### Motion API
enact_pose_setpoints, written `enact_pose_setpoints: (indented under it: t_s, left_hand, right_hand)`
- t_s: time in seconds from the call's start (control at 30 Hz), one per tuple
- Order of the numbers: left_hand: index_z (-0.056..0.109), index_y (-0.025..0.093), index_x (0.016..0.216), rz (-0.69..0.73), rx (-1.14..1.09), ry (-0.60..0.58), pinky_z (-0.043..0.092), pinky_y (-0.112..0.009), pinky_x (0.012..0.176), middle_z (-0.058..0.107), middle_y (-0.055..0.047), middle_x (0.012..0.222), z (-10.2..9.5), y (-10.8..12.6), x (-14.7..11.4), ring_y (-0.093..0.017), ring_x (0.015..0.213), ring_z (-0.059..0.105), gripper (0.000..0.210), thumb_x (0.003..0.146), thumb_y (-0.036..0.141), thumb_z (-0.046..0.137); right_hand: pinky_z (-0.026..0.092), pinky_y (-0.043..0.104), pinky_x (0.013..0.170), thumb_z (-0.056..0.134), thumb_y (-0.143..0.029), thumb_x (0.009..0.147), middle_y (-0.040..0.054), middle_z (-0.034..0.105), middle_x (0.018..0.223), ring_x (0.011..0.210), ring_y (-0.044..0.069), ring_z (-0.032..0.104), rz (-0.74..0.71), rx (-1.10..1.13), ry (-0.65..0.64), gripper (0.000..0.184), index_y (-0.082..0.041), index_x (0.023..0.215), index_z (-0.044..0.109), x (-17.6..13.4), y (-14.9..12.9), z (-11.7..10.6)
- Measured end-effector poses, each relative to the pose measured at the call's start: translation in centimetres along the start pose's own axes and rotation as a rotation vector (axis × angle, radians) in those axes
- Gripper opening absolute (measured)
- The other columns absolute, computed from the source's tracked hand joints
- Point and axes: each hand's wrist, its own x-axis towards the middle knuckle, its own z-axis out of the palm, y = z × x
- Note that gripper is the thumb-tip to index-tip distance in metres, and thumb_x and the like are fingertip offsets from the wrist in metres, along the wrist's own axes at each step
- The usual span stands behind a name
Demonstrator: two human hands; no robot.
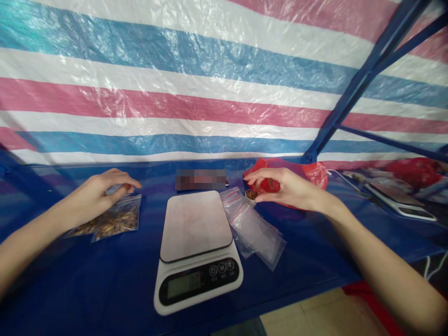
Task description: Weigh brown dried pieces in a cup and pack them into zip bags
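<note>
Left hand (105, 185): loosely curled over the filled bags (121, 220) of brown pieces; from here I can't tell whether it grips them.
Right hand (289, 187): thumb and fingers parted, beside a small round cup (251, 194) with brown contents; the thumb seems to meet its rim, but I can't confirm a hold.
Scale (196, 224): between both hands on the blue bench (315, 266), its display reading 0.0 as far as I can make out.
Transparent bags (259, 231): an overlapping sheaf lying flat just right of the scale.
Red bag (317, 175): behind the right hand, partly hidden by it.
Weighing step: I judge it is between portions.
Next move: I'd say it calls for a firm pinch on the cup, kept level.
</note>
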Motion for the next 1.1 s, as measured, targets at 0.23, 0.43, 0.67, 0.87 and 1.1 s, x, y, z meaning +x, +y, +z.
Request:
enact_pose_setpoints:
  t_s: [0.23,0.43,0.67,0.87,1.1]
  left_hand:
    - [0.081,0.024,0.103,0.016,0.008,-0.027,0.055,-0.047,0.097,0.08,-0.011,0.107,0.2,-0.6,-0.2,-0.032,0.105,0.071,0.041,0.098,0.048,0.049]
    - [0.08,0.022,0.105,0.035,0.007,-0.033,0.054,-0.048,0.099,0.079,-0.012,0.108,0.1,-0.4,-0.2,-0.032,0.107,0.07,0.04,0.1,0.044,0.048]
    - [0.08,0.021,0.102,0.045,-0.004,-0.017,0.055,-0.047,0.095,0.08,-0.012,0.105,-0.2,0.2,-0.1,-0.032,0.103,0.071,0.04,0.099,0.044,0.048]
    - [0.08,0.02,0.104,0.076,-0.007,-0.017,0.054,-0.044,0.094,0.079,-0.011,0.104,-0.1,0.5,-0.1,-0.03,0.103,0.07,0.038,0.1,0.039,0.047]
    - [0.079,0.021,0.104,0.101,-0.014,0.021,0.052,-0.041,0.092,0.078,-0.009,0.101,0.4,-0.3,-0.2,-0.028,0.1,0.068,0.036,0.101,0.036,0.046]
  right_hand:
    - [0.062,0.031,0.078,0.087,-0.043,0.088,0.006,0.081,0.103,0.089,0.019,0.075,-0.026,0.062,-0.057,0.048,-0.021,0.13,0.075,0.1,0.6,1.1]
    - [0.062,0.035,0.082,0.089,-0.048,0.086,0.0081,0.079,0.109,0.094,0.022,0.074,-0.035,-0.024,-0.02,0.052,-0.021,0.129,0.075,0.3,0.2,0.5]
    - [0.055,0.034,0.077,0.068,-0.035,0.105,0.0073,0.073,0.094,0.086,0.021,0.068,-0.268,-0.163,0.021,0.02,-0.027,0.118,0.081,-3.2,-7.1,3.9]
    - [0.053,0.037,0.084,0.063,-0.037,0.108,0.0062,0.073,0.09,0.086,0.022,0.065,-0.367,-0.346,-0.102,0.032,-0.024,0.133,0.076,-6.5,-8.9,7.8]
    - [0.049,0.036,0.091,0.06,-0.029,0.11,0.0054,0.074,0.097,0.096,0.022,0.064,-0.414,-0.473,-0.051,0.031,-0.021,0.136,0.074,-6.3,-9.0,7.7]
